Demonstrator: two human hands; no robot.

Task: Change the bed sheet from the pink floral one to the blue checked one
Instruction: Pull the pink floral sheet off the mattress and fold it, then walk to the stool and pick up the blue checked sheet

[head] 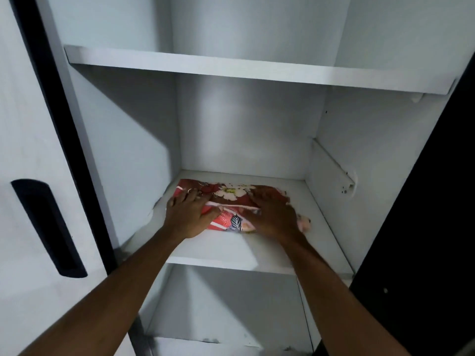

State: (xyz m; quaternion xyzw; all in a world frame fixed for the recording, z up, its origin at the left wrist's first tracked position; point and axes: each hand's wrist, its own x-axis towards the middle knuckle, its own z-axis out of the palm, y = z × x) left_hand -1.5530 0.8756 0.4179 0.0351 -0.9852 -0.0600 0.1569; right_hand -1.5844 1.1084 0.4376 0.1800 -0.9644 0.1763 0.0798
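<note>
My two bare forearms reach up and forward into an open white wardrobe. To my left stands its white door (30, 150), with a dark edge strip and a long dark recessed handle (47, 228). A dark panel (424, 201) borders the opening on my right. Below my arms is a lower compartment (226, 309), its floor scuffed with dark marks along the front.

Above that is the middle shelf (231, 249), where both hands lie. My left hand (189, 214) rests palm down on the left end of the folded pink floral bed sheet (231, 200), fingers spread and straight and the thumb lying along its front edge. My right hand (272, 214) lies flat over the right part of the sheet with the fingers extended toward the back. A crumpled bit of cloth sticks out just past its outer side.

The sheet sits on that shelf nearer the left wall than the right, well back from the front lip. It shows red-pink cloth with white flowers and a dark leaf.

On the right inner wall, farther in, a white rail (331, 163) is fixed at a slant. Above everything runs the upper shelf (231, 70).
</note>
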